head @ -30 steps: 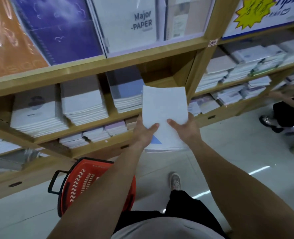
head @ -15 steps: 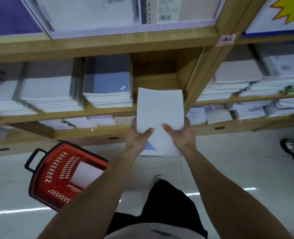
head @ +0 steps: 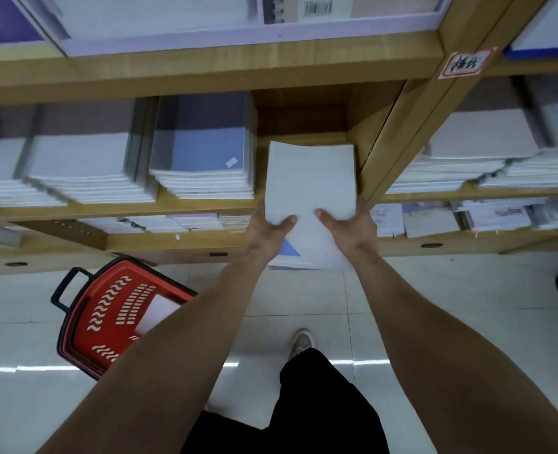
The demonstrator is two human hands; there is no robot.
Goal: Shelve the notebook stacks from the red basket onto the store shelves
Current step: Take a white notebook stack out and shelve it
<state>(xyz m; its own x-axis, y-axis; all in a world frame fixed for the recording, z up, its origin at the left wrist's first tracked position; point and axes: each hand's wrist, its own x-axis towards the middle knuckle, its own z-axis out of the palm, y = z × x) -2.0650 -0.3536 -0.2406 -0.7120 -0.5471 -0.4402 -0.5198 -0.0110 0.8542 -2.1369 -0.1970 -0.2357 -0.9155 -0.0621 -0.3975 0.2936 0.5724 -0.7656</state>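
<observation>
1. The stack (head: 310, 191) was gripped at its near end by both hands. The left hand (head: 271, 232) was closed on the left corner and the right hand (head: 352, 229) on the right corner. A thumb was laid on the white top cover at each side; the fingers beneath were hidden.
2. The stack was held at the height of the middle shelf (head: 205, 208). Its far end was over the board, in the gap (head: 303, 122) between the blue pile (head: 205, 158) and the wooden upright (head: 398, 142). Its near end jutted out past the shelf front. Whether the underside was touching the board could not be told.
3. The step in hand was judged to be the placing itself, with the stack entered into the gap but not yet seated.
4. For the next move, a straight push to the back of the gap was judged to be called for.
   - The right edge was just beside the upright, so little room was left there.
   - The stack would have to be kept square, so that neither the upright nor the blue pile was caught.
   - The fingers would have to be drawn from under it as it was set down.
5. The basket (head: 107, 309) was seen on the floor at the left, partly covered by the left forearm. A white notebook (head: 154, 314) lay in it, so more shelving was judged to remain.
</observation>
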